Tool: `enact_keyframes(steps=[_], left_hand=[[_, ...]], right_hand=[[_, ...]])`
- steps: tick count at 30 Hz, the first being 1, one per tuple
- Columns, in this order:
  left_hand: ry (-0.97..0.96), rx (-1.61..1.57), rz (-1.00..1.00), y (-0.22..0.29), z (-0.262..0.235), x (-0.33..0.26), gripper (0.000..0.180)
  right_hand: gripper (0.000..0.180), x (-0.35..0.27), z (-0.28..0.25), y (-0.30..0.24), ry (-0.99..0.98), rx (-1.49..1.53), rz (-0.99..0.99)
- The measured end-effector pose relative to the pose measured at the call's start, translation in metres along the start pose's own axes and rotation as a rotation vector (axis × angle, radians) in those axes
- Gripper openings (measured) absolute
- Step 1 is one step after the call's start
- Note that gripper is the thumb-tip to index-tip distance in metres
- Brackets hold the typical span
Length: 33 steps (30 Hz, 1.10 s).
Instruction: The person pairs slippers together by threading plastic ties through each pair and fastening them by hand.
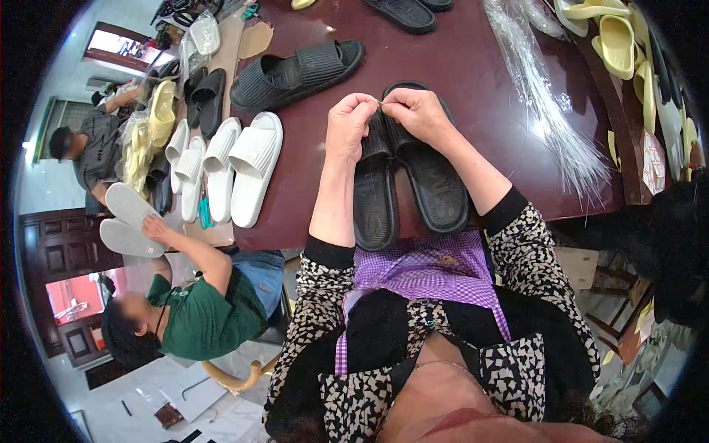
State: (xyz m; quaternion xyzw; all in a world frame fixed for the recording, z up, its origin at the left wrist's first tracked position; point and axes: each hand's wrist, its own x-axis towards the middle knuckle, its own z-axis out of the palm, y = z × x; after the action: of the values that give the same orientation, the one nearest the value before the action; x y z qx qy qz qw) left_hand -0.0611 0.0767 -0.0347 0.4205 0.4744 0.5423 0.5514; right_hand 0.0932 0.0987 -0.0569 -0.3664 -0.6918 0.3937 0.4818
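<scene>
A pair of black slide slippers (436, 188) lies in front of me with the heels toward me. Over their far end, my left hand (350, 124) and my right hand (419, 117) meet, thumbs and fingertips pinched together. Between the fingertips is a small thin piece, too fine to name. My right hand covers part of the right slipper's strap. Beyond my left hand lies another black ribbed pair (295, 74), one slipper against the other. White slides (255, 168) stand in a row to the left.
A bundle of clear thin plastic strands (557, 118) lies at the right of the dark red table (303, 173). Yellow slippers (617, 46) crowd the right edge. At the left, a person in green (214, 310) holds pale slippers (133, 214). Teal scissors (204, 213) lie beside the white slides.
</scene>
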Motion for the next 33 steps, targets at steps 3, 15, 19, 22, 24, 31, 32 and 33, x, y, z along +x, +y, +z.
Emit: enact_keyframes(steps=[3, 15, 19, 22, 24, 31, 32, 33], left_hand=[[-0.026, 0.007, -0.028, -0.002, -0.004, -0.001, 0.002], [-0.08, 0.072, -0.053, -0.016, -0.016, 0.002, 0.003], [-0.033, -0.012, 0.012, -0.022, -0.015, 0.007, 0.005], [-0.002, -0.132, 0.082, -0.017, -0.025, 0.001, 0.009], [0.162, -0.037, 0.153, -0.011, -0.034, -0.011, 0.013], [0.435, 0.151, 0.233, -0.026, -0.101, -0.057, 0.021], [0.45, 0.187, 0.215, -0.03, -0.112, -0.065, 0.021], [0.474, 0.186, 0.221, -0.035, -0.118, -0.072, 0.021]], right_hand=[[0.009, -0.004, 0.001, 0.0, -0.012, -0.016, 0.032], [0.009, -0.008, 0.011, 0.003, -0.007, -0.05, 0.06], [0.009, 0.001, -0.001, 0.001, 0.115, -0.21, -0.153], [0.01, -0.01, -0.015, -0.016, 0.191, -0.27, -0.219], [0.012, -0.032, -0.031, -0.032, 0.23, -0.228, -0.115], [0.021, -0.1, -0.018, -0.06, -0.196, -0.273, 0.051], [0.023, -0.104, -0.01, -0.06, -0.191, -0.328, 0.109], [0.024, -0.106, -0.002, -0.061, -0.186, -0.382, 0.165]])
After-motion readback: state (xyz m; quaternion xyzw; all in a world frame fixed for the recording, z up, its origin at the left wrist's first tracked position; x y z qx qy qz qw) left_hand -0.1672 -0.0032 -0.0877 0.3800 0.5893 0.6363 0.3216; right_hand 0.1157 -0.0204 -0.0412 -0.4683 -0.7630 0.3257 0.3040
